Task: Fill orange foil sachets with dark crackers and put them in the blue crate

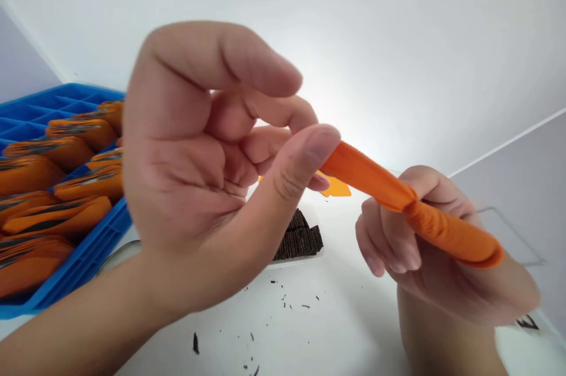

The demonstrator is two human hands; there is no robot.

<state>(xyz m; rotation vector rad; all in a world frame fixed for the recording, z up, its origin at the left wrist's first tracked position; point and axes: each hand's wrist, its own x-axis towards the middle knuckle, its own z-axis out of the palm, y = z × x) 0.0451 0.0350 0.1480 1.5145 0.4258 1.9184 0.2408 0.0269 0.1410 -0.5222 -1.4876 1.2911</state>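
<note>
A narrow orange folded piece (367, 174), seen nearly edge-on, stretches between my two hands above the table. My left hand (198, 158) has its palm toward me, with the thumb pressing on the left end of the piece and the other fingers curled. My right hand (424, 246) grips the right end, its fingers bent underneath. Over the right thumb is a wrinkled orange sleeve that looks like a finger cot (455, 233). Below and between the hands, thin dark strips (298, 237) stand packed in a clear container, partly hidden by my left hand.
A blue compartment tray (101, 258) at the left holds several stacks of orange folded pieces (57, 217) with dark layers inside. Dark crumbs (196, 342) are scattered on the white table (336, 329). Behind my left thumb lies a flat yellow-orange piece (339, 185).
</note>
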